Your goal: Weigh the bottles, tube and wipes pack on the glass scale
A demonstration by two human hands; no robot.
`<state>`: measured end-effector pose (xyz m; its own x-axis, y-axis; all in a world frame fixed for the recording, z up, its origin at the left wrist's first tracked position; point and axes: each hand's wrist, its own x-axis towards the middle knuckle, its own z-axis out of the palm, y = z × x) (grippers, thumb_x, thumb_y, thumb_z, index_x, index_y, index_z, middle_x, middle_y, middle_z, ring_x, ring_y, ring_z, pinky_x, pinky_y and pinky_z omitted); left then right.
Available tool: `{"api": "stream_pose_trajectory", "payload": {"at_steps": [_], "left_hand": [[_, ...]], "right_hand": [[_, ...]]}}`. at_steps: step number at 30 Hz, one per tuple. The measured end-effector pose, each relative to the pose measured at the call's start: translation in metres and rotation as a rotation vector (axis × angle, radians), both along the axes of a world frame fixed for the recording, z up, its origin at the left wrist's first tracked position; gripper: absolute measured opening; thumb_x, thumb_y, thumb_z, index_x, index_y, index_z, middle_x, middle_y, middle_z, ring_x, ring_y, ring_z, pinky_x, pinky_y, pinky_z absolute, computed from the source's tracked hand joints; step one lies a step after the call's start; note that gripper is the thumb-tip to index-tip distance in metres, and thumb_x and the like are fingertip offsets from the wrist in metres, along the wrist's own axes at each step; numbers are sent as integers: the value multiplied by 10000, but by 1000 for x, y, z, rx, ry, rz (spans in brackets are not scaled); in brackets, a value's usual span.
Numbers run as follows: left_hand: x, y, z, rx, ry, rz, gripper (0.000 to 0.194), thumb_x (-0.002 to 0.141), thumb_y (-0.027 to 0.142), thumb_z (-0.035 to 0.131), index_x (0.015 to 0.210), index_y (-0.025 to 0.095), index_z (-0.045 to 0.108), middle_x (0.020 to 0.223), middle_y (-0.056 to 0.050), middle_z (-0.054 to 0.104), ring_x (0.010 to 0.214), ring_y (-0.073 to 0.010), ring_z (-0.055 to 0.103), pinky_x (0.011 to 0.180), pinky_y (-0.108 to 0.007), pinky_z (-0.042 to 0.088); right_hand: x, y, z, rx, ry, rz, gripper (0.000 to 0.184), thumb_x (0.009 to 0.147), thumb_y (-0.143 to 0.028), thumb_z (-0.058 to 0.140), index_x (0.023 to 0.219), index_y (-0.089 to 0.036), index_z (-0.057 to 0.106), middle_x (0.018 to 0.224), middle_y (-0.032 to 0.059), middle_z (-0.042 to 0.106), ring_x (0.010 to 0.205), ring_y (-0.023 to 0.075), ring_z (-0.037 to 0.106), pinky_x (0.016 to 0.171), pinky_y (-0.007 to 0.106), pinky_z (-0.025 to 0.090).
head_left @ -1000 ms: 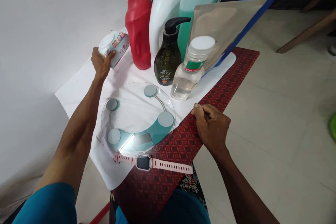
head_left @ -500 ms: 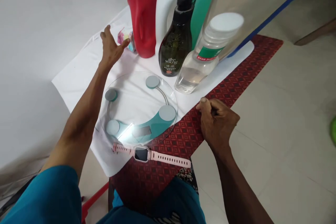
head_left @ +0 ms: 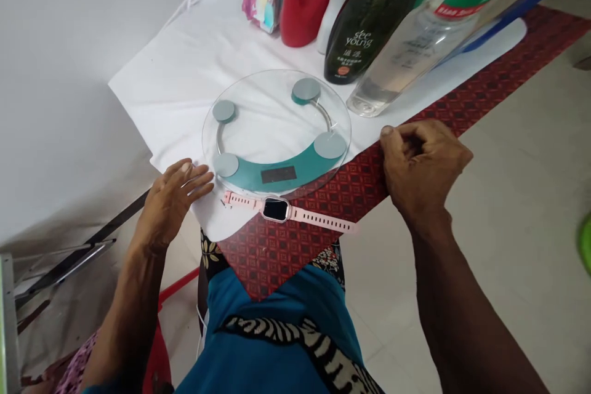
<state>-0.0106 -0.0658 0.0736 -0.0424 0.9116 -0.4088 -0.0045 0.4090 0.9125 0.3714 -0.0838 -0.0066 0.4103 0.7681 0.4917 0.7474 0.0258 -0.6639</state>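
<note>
Beside the lower left rim of a round glass bathroom scale, my left hand is open, its fingers spread and nothing in it. My right hand is closed at the right edge of the red patterned cloth, thumb against the curled fingers; whether it holds anything is hidden. The scale lies flat with a dark, blank display. Just below the scale, a pink smartwatch lies with its strap stretched out and its screen dark.
At the back stand a small colourful packet, a red jug, a dark bottle and a clear bottle with some liquid. A white cloth covers much of the table. A wall borders the left side.
My left hand has come back from near the colourful packet to the scale's lower left. The view has shifted, while my right hand stays closed at the table edge.
</note>
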Motion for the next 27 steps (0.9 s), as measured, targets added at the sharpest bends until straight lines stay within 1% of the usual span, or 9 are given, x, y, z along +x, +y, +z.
{"api": "stream_pose_trajectory", "payload": {"at_steps": [2,4,6,8,11,13,18,24,27], "left_hand": [[4,3,-2,-3,-29,-14,641,754,591,916,1158,164,661,1266,-221,757,1204,-374,760,1093,-560,613],[7,8,-3,11,-25,-12,662,736,584,926,1161,148,666,1245,-224,762,1154,-362,772,1075,-545,616],[9,12,-4,27,4,-17,663,735,574,927,1168,138,677,1200,-206,767,1082,-336,779,1030,-516,626],[9,16,-4,25,24,-40,636,738,556,931,1151,136,692,1139,-180,770,1004,-302,775,984,-480,632],[10,21,-4,23,44,-75,579,740,541,936,1091,142,707,1071,-150,760,896,-256,749,920,-440,633],[11,23,-5,40,80,-95,574,743,550,933,1080,142,711,1046,-137,749,863,-241,735,882,-426,628],[11,22,-9,75,112,-99,608,759,576,913,1134,143,710,1048,-124,739,886,-235,729,840,-393,603],[15,21,-16,161,103,-63,460,827,533,868,1035,149,723,1049,-113,743,896,-202,696,795,-333,553],[18,22,-17,160,94,-42,422,836,499,867,1021,145,730,1016,-102,744,861,-183,687,772,-313,540]], "right_hand": [[-14,-10,7,70,-178,71,218,994,-403,712,856,-242,664,852,87,697,721,205,597,700,386,489],[-31,-20,14,118,-397,236,212,1023,-437,711,956,-237,693,902,92,730,829,245,642,761,401,525],[-46,-28,21,89,-544,435,219,1060,-430,672,941,-247,685,889,73,735,857,246,646,779,395,534],[-56,-32,27,-17,-580,556,277,1078,-461,649,898,-251,667,885,63,730,843,236,638,780,392,531],[-61,-30,34,-157,-531,605,398,1049,-629,644,932,-250,671,955,90,734,901,265,635,794,420,519],[-62,-27,38,-195,-510,647,432,1044,-669,627,966,-247,678,991,105,732,936,278,633,790,423,505],[-66,-22,40,-211,-494,721,341,1107,-511,585,883,-262,649,923,81,708,944,256,638,771,403,472],[-65,-20,40,-197,-458,761,382,1102,-555,595,853,-269,643,892,66,708,934,241,643,761,401,472],[-63,-19,41,-253,-514,788,379,1119,-543,565,872,-274,665,901,67,720,938,240,650,760,411,491]]}}
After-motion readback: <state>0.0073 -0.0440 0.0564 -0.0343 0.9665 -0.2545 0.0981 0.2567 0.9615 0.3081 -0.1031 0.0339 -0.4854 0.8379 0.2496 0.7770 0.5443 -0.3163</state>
